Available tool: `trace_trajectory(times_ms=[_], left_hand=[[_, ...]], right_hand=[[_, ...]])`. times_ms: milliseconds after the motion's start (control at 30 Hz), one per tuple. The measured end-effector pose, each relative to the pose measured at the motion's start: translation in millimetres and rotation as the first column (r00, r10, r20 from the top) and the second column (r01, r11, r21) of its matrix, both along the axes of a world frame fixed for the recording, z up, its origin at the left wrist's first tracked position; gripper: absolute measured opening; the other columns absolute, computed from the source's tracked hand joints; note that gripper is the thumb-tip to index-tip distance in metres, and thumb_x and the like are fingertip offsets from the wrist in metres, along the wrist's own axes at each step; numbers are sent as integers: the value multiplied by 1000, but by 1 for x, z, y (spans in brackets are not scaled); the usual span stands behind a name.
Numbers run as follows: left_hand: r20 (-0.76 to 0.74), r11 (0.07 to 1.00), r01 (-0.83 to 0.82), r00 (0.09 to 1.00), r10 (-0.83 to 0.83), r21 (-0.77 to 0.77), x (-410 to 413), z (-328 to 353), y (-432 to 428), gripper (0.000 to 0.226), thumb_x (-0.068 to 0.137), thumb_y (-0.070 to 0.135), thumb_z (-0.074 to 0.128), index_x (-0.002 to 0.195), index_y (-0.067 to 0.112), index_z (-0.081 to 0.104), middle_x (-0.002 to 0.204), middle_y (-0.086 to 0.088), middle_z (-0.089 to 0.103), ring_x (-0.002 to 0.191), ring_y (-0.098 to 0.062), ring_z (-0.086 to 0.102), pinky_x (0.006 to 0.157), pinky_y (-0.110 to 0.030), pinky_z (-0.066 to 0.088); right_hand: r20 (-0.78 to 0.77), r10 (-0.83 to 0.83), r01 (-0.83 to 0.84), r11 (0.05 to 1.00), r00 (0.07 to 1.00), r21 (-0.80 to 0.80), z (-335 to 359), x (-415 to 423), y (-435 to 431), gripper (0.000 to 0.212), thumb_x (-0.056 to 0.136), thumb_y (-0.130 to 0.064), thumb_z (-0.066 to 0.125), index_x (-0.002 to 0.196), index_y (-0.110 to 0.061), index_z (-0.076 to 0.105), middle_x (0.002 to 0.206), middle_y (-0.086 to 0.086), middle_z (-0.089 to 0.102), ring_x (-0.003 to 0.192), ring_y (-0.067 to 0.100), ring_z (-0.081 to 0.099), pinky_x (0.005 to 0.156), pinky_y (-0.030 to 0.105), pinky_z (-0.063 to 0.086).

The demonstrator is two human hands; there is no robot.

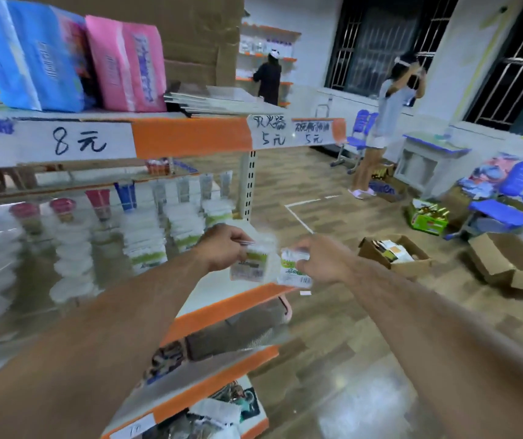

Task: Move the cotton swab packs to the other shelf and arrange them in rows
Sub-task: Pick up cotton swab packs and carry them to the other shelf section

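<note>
Forward, arms outstretched, left hand fingers pinching swab pack, right hand fingers pinching second pack

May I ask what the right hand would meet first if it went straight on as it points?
Probably the cotton swab pack in the left hand, close beside the right hand's own pack; depth is unclear.

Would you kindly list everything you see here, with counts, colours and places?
Held packs: two, white-green, one per hand.
Shelved packs: several stacks, white-green, middle shelf.
Blue packs: two, top shelf.
Pink pack: one, beside blue packs.
Boxes: two, brown, floor right.
Chairs: several, blue, right wall.
People: two, background.
Left hand: grips one pack.
Right hand: grips the other.
</note>
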State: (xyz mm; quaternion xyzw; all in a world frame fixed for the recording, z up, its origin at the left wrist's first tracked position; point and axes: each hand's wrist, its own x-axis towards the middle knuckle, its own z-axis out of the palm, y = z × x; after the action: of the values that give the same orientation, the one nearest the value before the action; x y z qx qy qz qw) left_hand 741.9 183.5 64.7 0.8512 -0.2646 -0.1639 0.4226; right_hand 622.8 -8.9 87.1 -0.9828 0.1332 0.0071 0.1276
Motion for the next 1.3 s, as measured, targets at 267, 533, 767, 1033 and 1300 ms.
trace_trajectory(times_ms=[267, 533, 767, 1033, 1300], left_hand=[[115, 982, -181, 978, 175, 45, 34, 2, 31, 36, 81, 2, 68, 116, 12, 70, 127, -5, 65, 114, -18, 60, 84, -25, 44], [190, 950, -299, 942, 278, 93, 52, 3, 70, 34, 76, 2, 71, 107, 15, 74, 101, 5, 68, 91, -8, 60, 62, -11, 39], [218, 882, -452, 882, 418, 133, 48, 5, 103, 33, 74, 4, 71, 104, 17, 76, 92, 9, 70, 83, -6, 63, 68, -18, 45], [124, 753, -635, 772, 623, 172, 31, -3, 99, 34, 77, 4, 70, 107, 18, 75, 102, 8, 66, 97, -12, 61, 81, -25, 48], [114, 694, -692, 719, 685, 199, 25, -12, 76, 35, 79, 11, 71, 113, 22, 73, 110, 7, 66, 92, -8, 58, 64, -13, 39]], right_hand=[[-26, 174, -175, 983, 984, -48, -3, 76, 11, 17, 87, -14, 51, 96, -26, 59, 94, -9, 52, 86, 20, 50, 54, 20, 37], [-18, 221, -221, 975, 975, 30, -22, 134, 25, 16, 82, -10, 55, 95, -17, 59, 96, 2, 61, 85, 21, 59, 62, 30, 48], [-28, 421, -422, 906, 906, -42, -35, 188, 17, 13, 84, -12, 53, 76, -18, 44, 81, 3, 53, 70, 20, 48, 52, 27, 34], [-60, 416, -419, 907, 907, -38, -59, 245, 0, 18, 85, -6, 47, 76, -22, 47, 82, -3, 50, 69, 14, 48, 47, 24, 31], [-27, 537, -534, 831, 843, -156, -68, 279, -3, 24, 90, -9, 49, 108, -11, 64, 107, 7, 63, 99, 25, 60, 80, 35, 56]])
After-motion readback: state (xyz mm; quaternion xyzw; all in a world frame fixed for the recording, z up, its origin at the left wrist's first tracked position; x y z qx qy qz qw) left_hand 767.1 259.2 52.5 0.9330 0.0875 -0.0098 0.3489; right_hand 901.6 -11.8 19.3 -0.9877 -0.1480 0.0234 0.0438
